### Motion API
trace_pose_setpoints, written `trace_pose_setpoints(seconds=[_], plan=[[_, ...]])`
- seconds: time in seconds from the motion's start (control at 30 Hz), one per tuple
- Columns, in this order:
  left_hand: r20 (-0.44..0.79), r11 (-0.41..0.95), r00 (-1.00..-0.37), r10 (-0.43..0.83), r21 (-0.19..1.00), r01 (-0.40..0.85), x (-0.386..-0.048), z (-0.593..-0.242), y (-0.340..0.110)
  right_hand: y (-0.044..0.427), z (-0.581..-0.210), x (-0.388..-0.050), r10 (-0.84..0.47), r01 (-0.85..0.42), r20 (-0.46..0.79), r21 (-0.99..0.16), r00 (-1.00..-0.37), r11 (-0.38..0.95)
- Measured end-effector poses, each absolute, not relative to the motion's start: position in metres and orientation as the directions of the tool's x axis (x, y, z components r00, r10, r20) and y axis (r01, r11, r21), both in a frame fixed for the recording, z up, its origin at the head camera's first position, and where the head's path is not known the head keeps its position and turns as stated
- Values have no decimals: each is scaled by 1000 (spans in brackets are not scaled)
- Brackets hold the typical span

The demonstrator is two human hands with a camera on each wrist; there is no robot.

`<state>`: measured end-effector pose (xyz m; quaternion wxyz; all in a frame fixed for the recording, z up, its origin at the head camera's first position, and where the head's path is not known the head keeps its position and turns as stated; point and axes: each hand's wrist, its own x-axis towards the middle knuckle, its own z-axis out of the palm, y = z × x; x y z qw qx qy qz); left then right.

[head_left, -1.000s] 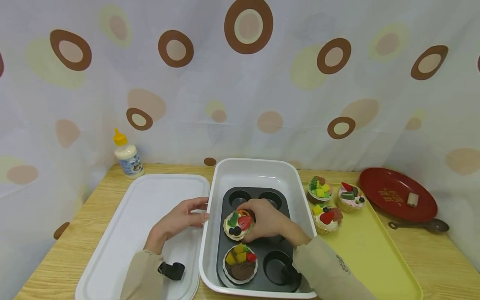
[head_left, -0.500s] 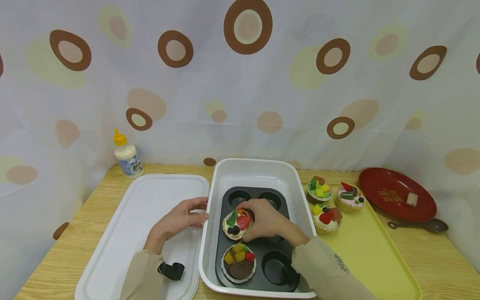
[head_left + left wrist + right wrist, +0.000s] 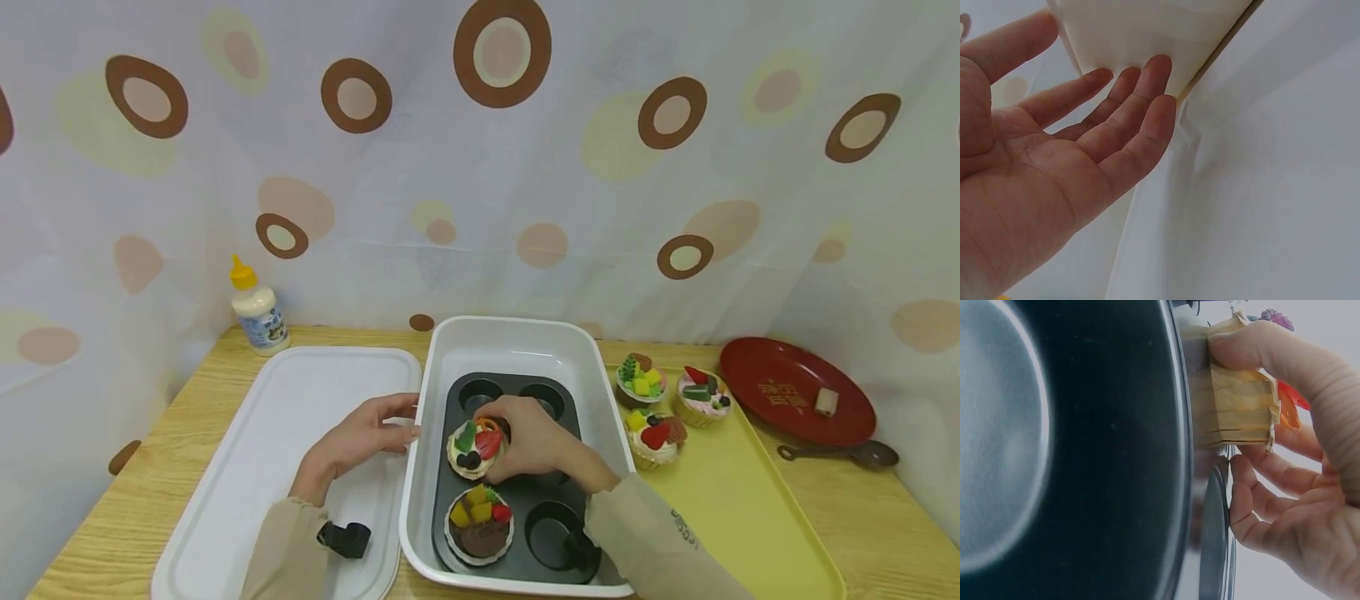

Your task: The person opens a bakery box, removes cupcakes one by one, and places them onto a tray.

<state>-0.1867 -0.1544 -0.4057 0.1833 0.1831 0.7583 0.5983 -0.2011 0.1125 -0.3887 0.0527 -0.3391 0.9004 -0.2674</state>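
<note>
A fruit-topped cupcake in a yellow pleated wrapper is pinched by my right hand over the middle-left of the dark muffin pan. In the right wrist view the thumb presses one side of that wrapper. Just in front, a chocolate cupcake with yellow and red fruit sits in the front-left cup. The pan lies inside a deep white basin. With fingers loosely extended, my left hand touches the basin's left wall; its fingertips meet the white side in the left wrist view.
Left of the basin lies a flat white tray, a squeeze bottle behind it. On the right, a yellow tray bears cupcakes at its back. Beyond are a red plate with a small beige piece and a dark spoon.
Both hands and the cupcakes keep the same places. Only a slight shift of the head view shows.
</note>
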Motion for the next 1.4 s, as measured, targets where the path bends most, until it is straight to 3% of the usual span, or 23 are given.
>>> trace_pose_setpoints(seconds=[0.47,0.7,1.03,1.2,1.4], plan=[[-69,224,-869,489,973,49,-186,-405,-154,113,-388,-203,-643,-556,49,-554,-764,619],[-70,229,-867,493,972,52,-187,-406,-154,115,-387,-203,-598,-475,32,-641,-801,602],[-68,228,-869,490,972,53,-187,-406,-155,118,-381,-205,-590,-438,54,-724,-806,532],[-62,230,-871,488,971,59,-187,-406,-156,120,-378,-207,-573,-377,44,-793,-818,478],[-68,238,-872,485,970,57,-188,-405,-156,123,-374,-209,-596,-232,25,-933,-802,274]])
